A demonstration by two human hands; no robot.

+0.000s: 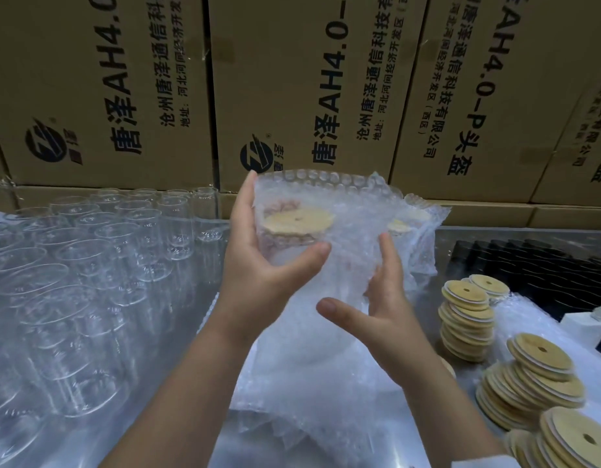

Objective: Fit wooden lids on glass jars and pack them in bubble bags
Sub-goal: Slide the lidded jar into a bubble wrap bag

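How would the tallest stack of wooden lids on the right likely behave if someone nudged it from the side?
The stack of wooden lids would probably shear and spill: its discs already sit offset and leaning. Each lid looks thin and light, so little force might shift it. Being round, a fallen lid could roll across the table.

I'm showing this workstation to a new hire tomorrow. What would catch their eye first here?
Dead centre, the left hand holds up a lidded jar inside a bubble bag, with the right hand open at the bag's side. To the left stands a crowd of empty glass jars; stacks of wooden lids sit at the right, cardboard boxes behind.
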